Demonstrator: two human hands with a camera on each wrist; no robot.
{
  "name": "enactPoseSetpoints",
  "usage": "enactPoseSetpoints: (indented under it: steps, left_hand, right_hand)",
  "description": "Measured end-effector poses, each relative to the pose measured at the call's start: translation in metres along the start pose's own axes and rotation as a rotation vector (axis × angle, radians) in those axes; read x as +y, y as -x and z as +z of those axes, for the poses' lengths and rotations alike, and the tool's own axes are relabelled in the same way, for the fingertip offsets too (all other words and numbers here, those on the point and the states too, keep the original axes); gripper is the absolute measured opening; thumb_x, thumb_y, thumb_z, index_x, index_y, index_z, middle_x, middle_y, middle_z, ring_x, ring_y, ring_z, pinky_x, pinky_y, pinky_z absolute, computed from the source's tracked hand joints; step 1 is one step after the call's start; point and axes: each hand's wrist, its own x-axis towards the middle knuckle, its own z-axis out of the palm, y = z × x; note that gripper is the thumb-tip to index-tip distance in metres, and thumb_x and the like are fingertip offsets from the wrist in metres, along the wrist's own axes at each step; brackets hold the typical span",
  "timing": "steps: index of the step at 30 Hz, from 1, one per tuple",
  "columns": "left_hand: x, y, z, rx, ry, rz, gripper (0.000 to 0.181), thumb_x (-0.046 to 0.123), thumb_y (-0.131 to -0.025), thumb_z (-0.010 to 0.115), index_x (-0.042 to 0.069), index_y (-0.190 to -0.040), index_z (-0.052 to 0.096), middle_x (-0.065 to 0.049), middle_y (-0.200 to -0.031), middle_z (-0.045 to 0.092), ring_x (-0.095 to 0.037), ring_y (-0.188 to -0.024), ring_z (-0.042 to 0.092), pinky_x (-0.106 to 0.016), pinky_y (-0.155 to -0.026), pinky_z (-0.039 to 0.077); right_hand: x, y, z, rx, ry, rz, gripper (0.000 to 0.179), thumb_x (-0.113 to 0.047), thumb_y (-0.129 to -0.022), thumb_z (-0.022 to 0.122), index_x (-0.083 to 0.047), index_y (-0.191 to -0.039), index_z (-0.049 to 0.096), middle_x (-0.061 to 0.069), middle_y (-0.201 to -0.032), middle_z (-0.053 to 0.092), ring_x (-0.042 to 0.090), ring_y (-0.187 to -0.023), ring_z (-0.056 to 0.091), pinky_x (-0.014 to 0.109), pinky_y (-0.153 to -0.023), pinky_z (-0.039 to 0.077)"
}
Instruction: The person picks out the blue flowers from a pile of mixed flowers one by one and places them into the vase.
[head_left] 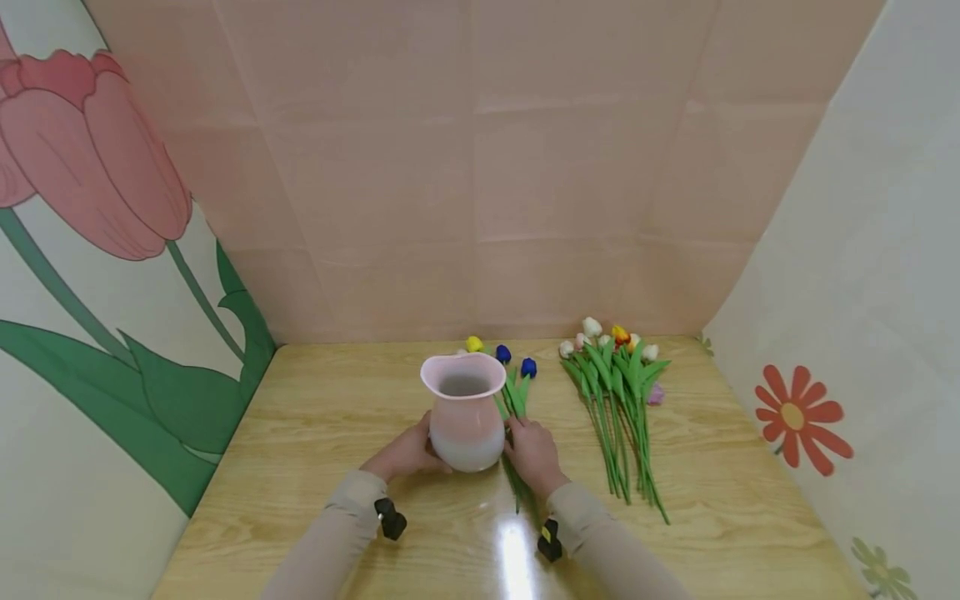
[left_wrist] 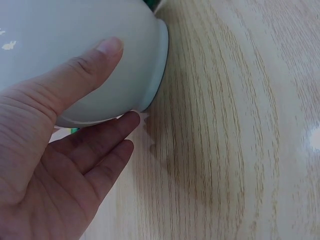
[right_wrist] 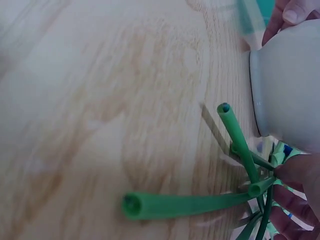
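A pink-to-white vase (head_left: 468, 433) with a flared, wavy rim stands upright near the middle of the table. My left hand (head_left: 411, 450) holds its lower left side. The left wrist view shows the thumb lying along the glossy wall of the vase (left_wrist: 115, 70) and the other fingers round its far side. To the right of the vase, my right hand (head_left: 534, 454) grips the green stems of artificial tulips (head_left: 516, 392), which have blue and yellow heads. In the right wrist view several cut stem ends (right_wrist: 190, 206) stick out past the fingers. The vase hides part of this bunch.
A second bunch of artificial tulips (head_left: 618, 392), with white, orange and purple heads, lies on the wooden table (head_left: 322, 400) to the right. A pink backdrop (head_left: 480, 183) rises behind the table. Flower-printed panels stand at both sides.
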Motion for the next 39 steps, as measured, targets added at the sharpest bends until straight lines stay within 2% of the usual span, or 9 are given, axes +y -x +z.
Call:
enactPoseSetpoints:
  steps: [5,10,17,21,24,27,31,35,39]
  left_hand:
    - [0.0010,0.0004,-0.0003,-0.002,-0.001,0.001,0.092,0.014,-0.070,0.087,0.011,-0.143,0.031,-0.011,-0.147,0.043,-0.028,-0.133,0.043,-0.046,-0.111,0.034]
    - [0.0001,-0.0001,-0.0004,0.001,-0.009,0.000,0.093,0.015,-0.070,0.087,0.011,-0.144,0.030,-0.012,-0.147,0.042,-0.029,-0.135,0.042,-0.047,-0.112,0.033]
    - [-0.0001,0.0001,-0.0001,0.000,0.003,0.008,0.094,0.011,-0.071,0.086,0.009,-0.145,0.028,-0.014,-0.148,0.041,-0.030,-0.135,0.041,-0.047,-0.112,0.033]
    - [-0.0005,0.0004,0.0002,0.003,0.015,0.010,0.095,0.011,-0.070,0.087,0.008,-0.145,0.028,-0.014,-0.147,0.042,-0.029,-0.134,0.043,-0.047,-0.111,0.034]
    - [-0.0016,-0.0001,0.0005,0.004,0.012,0.015,0.095,0.012,-0.070,0.087,0.008,-0.145,0.028,-0.013,-0.147,0.042,-0.029,-0.134,0.042,-0.046,-0.111,0.034]
    - [-0.0014,0.0001,0.0005,0.005,0.008,0.019,0.095,0.012,-0.070,0.087,0.008,-0.144,0.029,-0.014,-0.147,0.042,-0.029,-0.135,0.042,-0.046,-0.111,0.034]
    - [-0.0020,-0.0004,0.0004,0.007,0.007,0.021,0.093,0.013,-0.069,0.088,0.010,-0.143,0.031,-0.013,-0.146,0.043,-0.028,-0.133,0.043,-0.046,-0.111,0.035]
    - [-0.0036,-0.0015,0.0003,0.007,0.007,0.021,0.091,0.014,-0.069,0.088,0.011,-0.141,0.032,-0.012,-0.144,0.045,-0.028,-0.131,0.046,-0.046,-0.109,0.036]
    - [-0.0037,-0.0015,0.0003,0.003,0.008,0.016,0.092,0.015,-0.069,0.088,0.011,-0.142,0.032,-0.011,-0.145,0.045,-0.028,-0.130,0.046,-0.046,-0.109,0.037]
  right_hand:
    - [-0.0012,-0.0007,-0.0006,0.015,-0.018,0.001,0.020,-0.021,-0.084,0.074,-0.009,-0.096,0.065,0.007,-0.084,0.065,0.027,-0.075,0.063,0.043,-0.065,0.051]
    - [-0.0028,-0.0022,-0.0009,-0.027,-0.062,0.069,0.021,-0.014,-0.086,0.070,-0.007,-0.106,0.063,0.010,-0.090,0.064,0.027,-0.077,0.064,0.041,-0.064,0.053]
    - [-0.0028,-0.0041,0.0001,-0.043,-0.099,0.181,0.044,-0.010,-0.083,0.065,-0.003,-0.126,0.057,0.018,-0.104,0.059,0.030,-0.071,0.063,0.042,-0.057,0.053]
    - [-0.0031,-0.0034,0.0000,-0.030,-0.121,0.192,0.050,-0.009,-0.082,0.063,-0.001,-0.131,0.054,0.020,-0.104,0.055,0.027,-0.060,0.058,0.041,-0.050,0.049]
    - [-0.0022,-0.0021,0.0011,-0.041,-0.121,0.179,0.045,-0.008,-0.083,0.064,-0.006,-0.127,0.055,0.018,-0.101,0.054,0.024,-0.056,0.055,0.037,-0.045,0.045]
    - [-0.0012,-0.0012,0.0023,-0.066,-0.094,0.164,0.031,-0.010,-0.086,0.065,-0.012,-0.116,0.057,0.015,-0.097,0.053,0.023,-0.058,0.055,0.035,-0.044,0.043]
    - [-0.0024,-0.0014,0.0024,-0.083,-0.050,0.149,0.011,-0.018,-0.091,0.062,-0.013,-0.100,0.057,0.011,-0.091,0.052,0.023,-0.061,0.055,0.036,-0.045,0.042]
    - [-0.0039,-0.0022,0.0005,-0.108,-0.034,0.155,0.015,-0.027,-0.095,0.057,-0.012,-0.095,0.056,0.010,-0.089,0.051,0.025,-0.064,0.057,0.038,-0.048,0.044]
    - [-0.0034,-0.0025,-0.0009,-0.132,-0.023,0.161,0.020,-0.032,-0.094,0.060,-0.013,-0.093,0.054,0.009,-0.091,0.051,0.025,-0.066,0.057,0.039,-0.050,0.045]
